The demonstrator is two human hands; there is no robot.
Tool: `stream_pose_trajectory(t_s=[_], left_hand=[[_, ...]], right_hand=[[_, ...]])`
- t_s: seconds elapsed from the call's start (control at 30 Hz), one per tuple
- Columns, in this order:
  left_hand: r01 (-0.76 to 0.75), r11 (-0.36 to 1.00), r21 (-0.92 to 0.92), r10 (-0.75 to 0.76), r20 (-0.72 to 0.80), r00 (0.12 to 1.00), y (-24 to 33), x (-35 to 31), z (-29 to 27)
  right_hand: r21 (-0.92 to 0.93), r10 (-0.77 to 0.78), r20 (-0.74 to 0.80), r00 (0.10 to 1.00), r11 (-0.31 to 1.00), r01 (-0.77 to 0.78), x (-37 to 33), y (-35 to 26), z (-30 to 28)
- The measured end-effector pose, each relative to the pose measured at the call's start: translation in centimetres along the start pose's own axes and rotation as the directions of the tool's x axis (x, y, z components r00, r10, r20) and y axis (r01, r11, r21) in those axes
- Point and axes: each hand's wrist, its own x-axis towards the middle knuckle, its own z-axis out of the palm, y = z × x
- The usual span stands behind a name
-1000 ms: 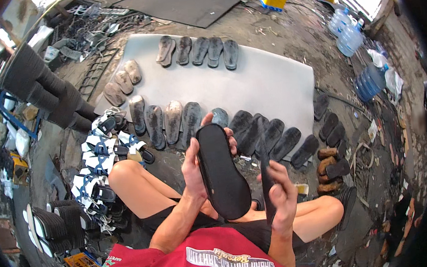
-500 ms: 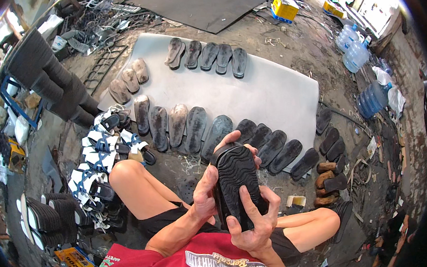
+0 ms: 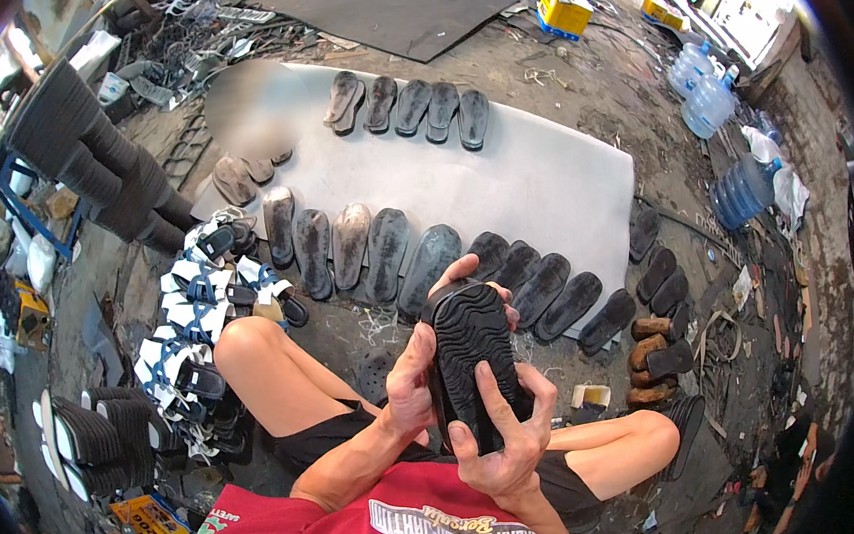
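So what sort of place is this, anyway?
Probably a small sandal-making workshop: dark, foot-shaped slabs line a flat pale-grey sheet, white-and-navy strapped sandals are heaped nearby, and the left hand and right hand hold a black, wavy-ridged sole.

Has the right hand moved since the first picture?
Yes, the right hand has moved left, judged against the pale sheet, now touching the sole.

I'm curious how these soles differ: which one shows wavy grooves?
The black sole between the person's left hand and right hand. Wavy grooves run across its visible face; the foot-shaped pieces along the pale sheet show no such pattern.
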Motion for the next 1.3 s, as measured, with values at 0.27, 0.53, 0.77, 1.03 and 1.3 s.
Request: stream_pose_trajectory(t_s=[0.27,0.53,0.77,1.03,1.3], left_hand=[[0.0,1.0,-0.025,-0.001,-0.027,1.0,-0.1,-0.1,0.0],[0.015,0.999,-0.046,-0.018,-0.053,0.998,0.0,0.1,-0.1],[0.012,0.999,-0.049,-0.014,-0.037,0.999,-0.3,0.5,-0.6],[-0.03,0.999,0.046,0.028,0.039,0.999,-1.4,1.2,-3.2],[0.046,0.997,0.069,-0.036,-0.14,0.989,-1.3,1.4,-2.7]], right_hand=[[0.021,0.018,0.009,1.0,1.0,-0.018,0.3,-0.1,0.1],[0.062,0.031,0.008,0.999,0.998,-0.032,0.7,-0.1,0.3],[0.091,0.049,0.016,0.999,0.995,-0.05,0.8,0.3,0.5],[0.099,0.086,0.108,0.99,0.99,-0.097,1.3,0.6,0.3],[0.04,0.072,0.135,0.988,0.996,-0.078,1.1,1.7,1.4]])
